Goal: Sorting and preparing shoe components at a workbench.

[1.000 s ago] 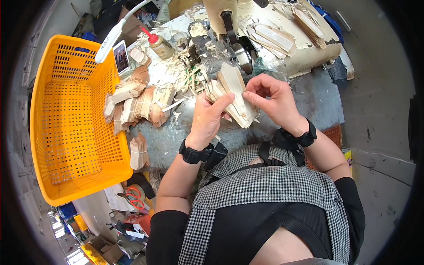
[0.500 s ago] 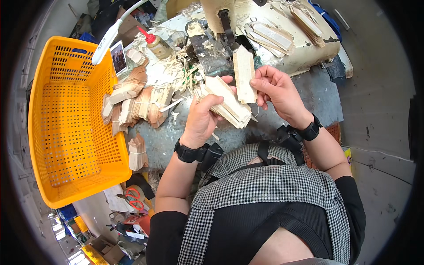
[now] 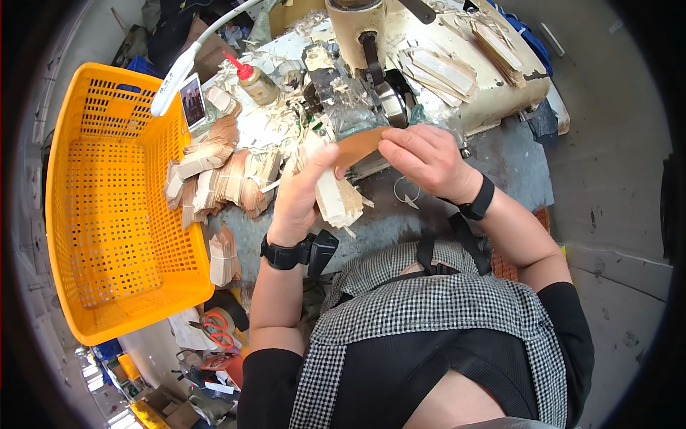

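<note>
My left hand (image 3: 299, 191) is closed round a stack of pale leather strips (image 3: 336, 202), its thumb on top. A single leather strip (image 3: 359, 146), brown side up, bows between my two hands. My right hand (image 3: 427, 159) pinches its right end, while its other end meets my left thumb and fingers. Just beyond my hands stands a cream machine (image 3: 355, 32) with a round metal part (image 3: 391, 107). A thin wire ring (image 3: 406, 190) hangs near the bench edge, below my right hand.
Left stands a yellow basket (image 3: 201, 275). Banded strip bundles (image 3: 232, 175) lie beside it. Offcuts, a red-capped bottle (image 3: 259, 86) and a phone (image 3: 193, 101) are behind them. Loose strips (image 3: 439, 71) lie on the machine bed. Orange-handled scissors (image 3: 220, 329) are at lower left.
The single strip has turned from its pale face to its brown face and now bends between my hands. My left hand has shifted left with the stack; my right hand has moved slightly left.
</note>
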A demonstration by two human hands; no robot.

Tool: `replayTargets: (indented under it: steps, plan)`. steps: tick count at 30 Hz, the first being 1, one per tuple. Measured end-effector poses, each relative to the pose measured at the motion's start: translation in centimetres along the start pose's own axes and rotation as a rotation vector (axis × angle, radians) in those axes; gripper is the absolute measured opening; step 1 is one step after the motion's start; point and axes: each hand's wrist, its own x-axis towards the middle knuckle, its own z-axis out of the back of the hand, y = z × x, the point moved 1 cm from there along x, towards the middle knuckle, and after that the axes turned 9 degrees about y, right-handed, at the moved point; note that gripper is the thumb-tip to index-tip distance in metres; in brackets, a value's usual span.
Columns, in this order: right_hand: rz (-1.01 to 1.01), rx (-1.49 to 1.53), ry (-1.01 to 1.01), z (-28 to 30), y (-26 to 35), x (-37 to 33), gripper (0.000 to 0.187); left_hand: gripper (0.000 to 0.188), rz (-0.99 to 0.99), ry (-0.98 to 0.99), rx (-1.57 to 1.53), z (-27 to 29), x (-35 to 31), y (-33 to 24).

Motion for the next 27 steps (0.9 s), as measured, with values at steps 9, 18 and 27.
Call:
replayTargets:
  steps: [9,18,27]
  plan:
    - [-0.115,-0.007,0.003,-2.3,-0.7,-0.2,0.027,0.014,0.034,-0.064,0.097,2.2,1.0,0.3]
    - [-0.193,0.000,0.035,-1.4,-1.2,0.1,0.022,0.013,-0.079,-0.040,0.250,1.2,2.1,0.1]
    - [-0.774,0.460,0.259,6.0,-6.6,0.5,0.011,0.017,-0.074,0.060,0.207,-3.4,2.7,-0.3]
